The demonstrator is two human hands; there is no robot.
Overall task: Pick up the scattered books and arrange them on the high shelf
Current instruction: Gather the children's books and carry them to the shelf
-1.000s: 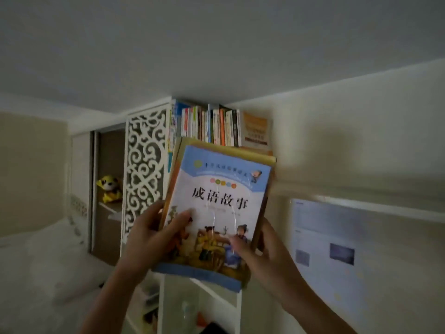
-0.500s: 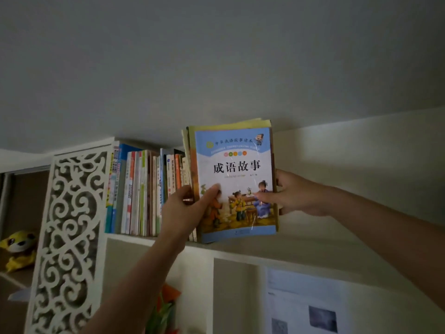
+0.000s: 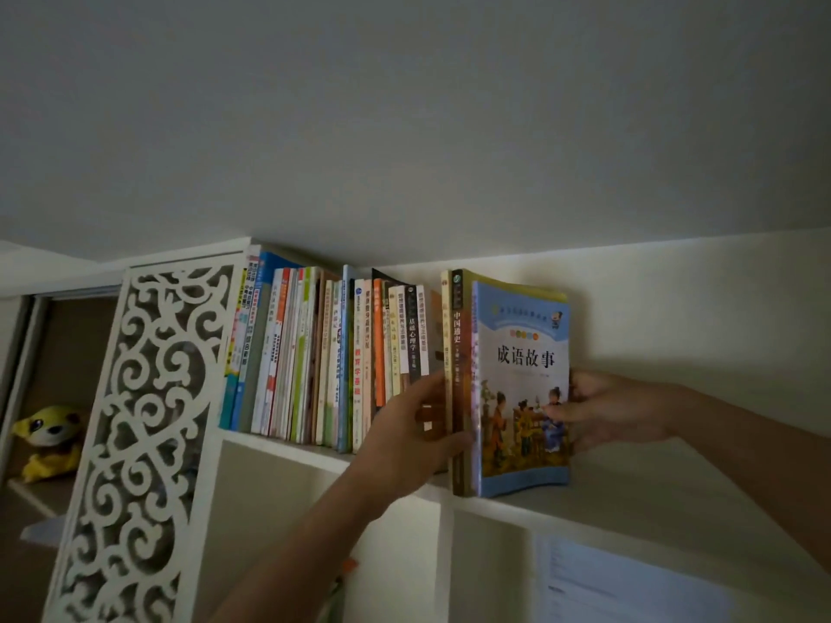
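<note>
Both hands (image 3: pixel 404 438) (image 3: pixel 616 411) hold upright books (image 3: pixel 521 388) on the shelf (image 3: pixel 629 496).

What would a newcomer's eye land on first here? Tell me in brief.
First, the blue book with the cartoon cover, upright on the high shelf, held between the left hand and the right hand. Next, the row of books to its left. Then the white fretwork panel at the shelf's left end, with a yellow plush toy beyond it.

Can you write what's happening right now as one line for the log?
step: shelving books | left hand: grips bundle's spine side | right hand: holds blue storybook cover | bundle: upright on high shelf | row of books: gap beside bundle
</note>
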